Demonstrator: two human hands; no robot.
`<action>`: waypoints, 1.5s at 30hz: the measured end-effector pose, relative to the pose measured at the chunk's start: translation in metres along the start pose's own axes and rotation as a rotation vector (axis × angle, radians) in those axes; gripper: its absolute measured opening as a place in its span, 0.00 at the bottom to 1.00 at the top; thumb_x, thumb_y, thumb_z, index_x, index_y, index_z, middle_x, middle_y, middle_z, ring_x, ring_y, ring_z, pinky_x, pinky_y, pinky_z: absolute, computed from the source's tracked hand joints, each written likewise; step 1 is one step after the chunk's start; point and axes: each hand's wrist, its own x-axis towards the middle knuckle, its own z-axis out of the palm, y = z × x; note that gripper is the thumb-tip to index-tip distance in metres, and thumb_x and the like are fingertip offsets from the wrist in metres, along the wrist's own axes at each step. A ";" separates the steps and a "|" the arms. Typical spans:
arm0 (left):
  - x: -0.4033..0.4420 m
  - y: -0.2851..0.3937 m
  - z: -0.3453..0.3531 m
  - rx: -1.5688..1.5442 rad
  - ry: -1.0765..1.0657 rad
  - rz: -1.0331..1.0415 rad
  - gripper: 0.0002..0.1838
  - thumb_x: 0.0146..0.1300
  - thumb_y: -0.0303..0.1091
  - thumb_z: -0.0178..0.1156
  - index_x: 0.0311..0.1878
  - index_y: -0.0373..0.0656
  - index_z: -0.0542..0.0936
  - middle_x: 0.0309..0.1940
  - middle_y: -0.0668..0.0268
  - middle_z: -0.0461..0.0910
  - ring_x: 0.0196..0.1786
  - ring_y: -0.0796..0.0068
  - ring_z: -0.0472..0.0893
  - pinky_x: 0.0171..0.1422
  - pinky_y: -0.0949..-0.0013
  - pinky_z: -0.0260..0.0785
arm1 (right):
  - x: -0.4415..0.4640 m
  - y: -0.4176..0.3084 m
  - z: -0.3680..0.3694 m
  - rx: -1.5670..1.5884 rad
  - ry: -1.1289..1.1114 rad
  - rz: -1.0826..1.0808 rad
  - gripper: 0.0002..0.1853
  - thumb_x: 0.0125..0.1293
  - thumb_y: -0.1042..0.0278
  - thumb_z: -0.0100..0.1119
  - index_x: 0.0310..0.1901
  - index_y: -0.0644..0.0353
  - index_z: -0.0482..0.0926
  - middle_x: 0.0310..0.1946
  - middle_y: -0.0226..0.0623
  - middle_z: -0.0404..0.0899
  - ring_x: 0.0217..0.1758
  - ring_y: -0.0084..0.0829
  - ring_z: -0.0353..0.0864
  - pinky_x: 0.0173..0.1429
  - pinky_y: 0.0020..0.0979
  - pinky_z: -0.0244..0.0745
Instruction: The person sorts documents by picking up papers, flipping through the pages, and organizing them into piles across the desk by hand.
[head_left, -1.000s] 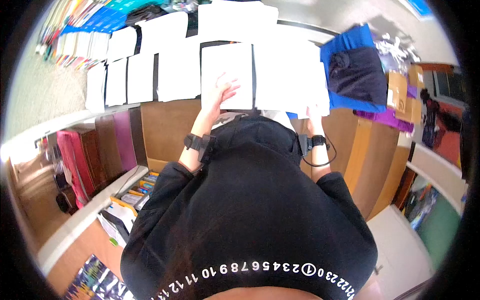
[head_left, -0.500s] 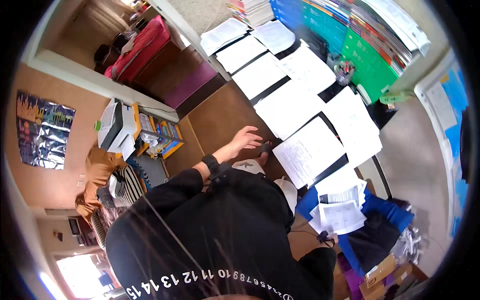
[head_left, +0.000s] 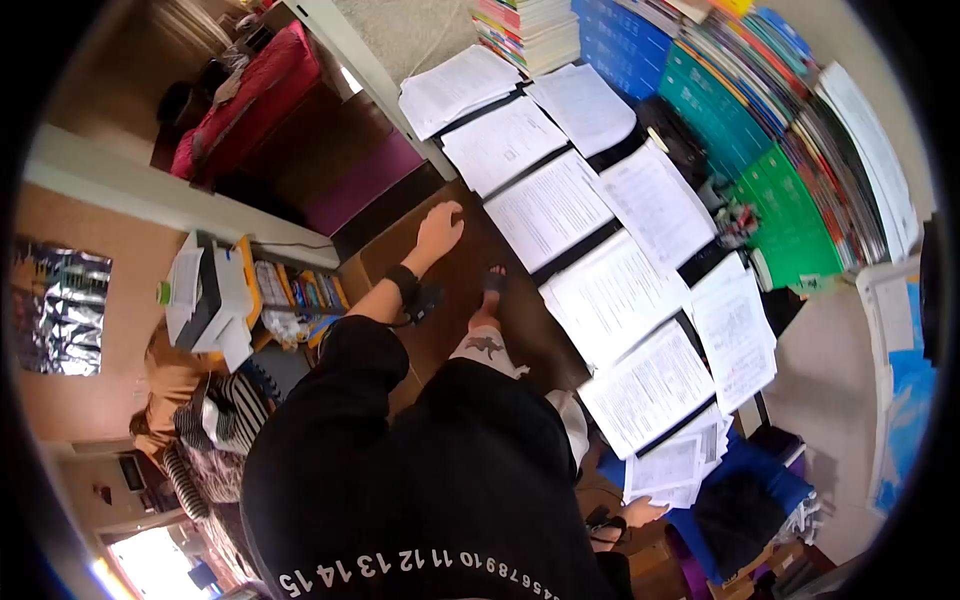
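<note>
My left hand (head_left: pixel 438 232), with a black band at the wrist, hangs over the brown floor left of the table. Its fingers are loosely curled and apart, and nothing shows in them. At the lower right, my right hand (head_left: pixel 642 512) grips the lower edge of several loose printed sheets (head_left: pixel 668 466) above a blue chair. Part of its fingers is hidden by the paper. Stacks of printed paper lie in two rows along the dark table; the nearest stack (head_left: pixel 648 388) is just beyond the held sheets.
Green folders (head_left: pixel 795 215), books and a pen holder (head_left: pixel 738 222) line the table's back. The blue chair (head_left: pixel 790 485) with dark cloth stands at the right. A printer (head_left: pixel 205 300) sits on a bookshelf at the left. My foot (head_left: pixel 493 280) is on the floor beside the table.
My left hand has swung up and left, away from the table edge, its fingers more curled. My right hand and the sheets have come lower in view. The view has shifted.
</note>
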 end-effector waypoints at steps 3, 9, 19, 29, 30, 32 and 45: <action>0.094 -0.062 -0.005 0.086 0.036 -0.033 0.17 0.52 0.31 0.61 0.47 0.44 0.74 0.45 0.60 0.76 0.49 0.56 0.75 0.50 0.56 0.69 | -0.092 -0.072 -0.026 -0.217 -0.100 0.175 0.31 0.59 0.62 0.53 0.65 0.56 0.58 0.54 0.49 0.70 0.55 0.50 0.72 0.52 0.53 0.69; 0.247 -0.174 0.004 0.178 -0.035 -0.103 0.22 0.51 0.31 0.61 0.51 0.40 0.71 0.49 0.57 0.73 0.53 0.55 0.73 0.52 0.54 0.69 | -0.243 -0.146 0.000 -0.473 -0.412 0.369 0.21 0.61 0.61 0.52 0.54 0.58 0.69 0.37 0.47 0.79 0.43 0.43 0.81 0.43 0.45 0.76; 0.340 -0.230 0.044 0.286 -0.364 -0.138 0.44 0.51 0.43 0.65 0.68 0.40 0.55 0.69 0.48 0.50 0.71 0.46 0.50 0.69 0.44 0.48 | -0.302 -0.265 -0.009 0.064 -0.740 0.338 0.18 0.61 0.61 0.54 0.51 0.61 0.71 0.35 0.43 0.78 0.39 0.38 0.79 0.40 0.39 0.75; 0.346 -0.267 0.053 0.305 -0.357 0.058 0.37 0.56 0.48 0.60 0.65 0.40 0.62 0.66 0.44 0.57 0.66 0.43 0.59 0.65 0.51 0.60 | -0.304 -0.290 -0.025 0.168 -0.756 0.383 0.16 0.62 0.61 0.55 0.47 0.63 0.73 0.32 0.38 0.77 0.35 0.32 0.78 0.37 0.34 0.74; 0.351 -0.272 0.052 0.282 -0.366 0.065 0.35 0.58 0.48 0.59 0.64 0.40 0.63 0.65 0.45 0.59 0.65 0.43 0.61 0.64 0.53 0.62 | -0.304 -0.289 -0.025 0.179 -0.760 0.387 0.16 0.63 0.62 0.55 0.47 0.63 0.73 0.32 0.38 0.77 0.34 0.31 0.78 0.37 0.34 0.74; 0.354 -0.274 0.048 0.238 -0.324 0.069 0.28 0.60 0.49 0.56 0.58 0.40 0.69 0.61 0.48 0.66 0.62 0.46 0.66 0.61 0.56 0.66 | -0.302 -0.285 -0.025 0.199 -0.760 0.399 0.16 0.63 0.62 0.56 0.46 0.64 0.74 0.31 0.37 0.76 0.33 0.30 0.77 0.36 0.32 0.73; 0.354 -0.276 0.036 0.042 -0.359 -0.021 0.34 0.52 0.52 0.63 0.58 0.40 0.71 0.62 0.53 0.65 0.65 0.52 0.63 0.66 0.59 0.60 | -0.323 -0.306 -0.008 0.338 -0.764 0.375 0.15 0.63 0.62 0.57 0.44 0.65 0.76 0.28 0.34 0.77 0.32 0.27 0.77 0.35 0.28 0.72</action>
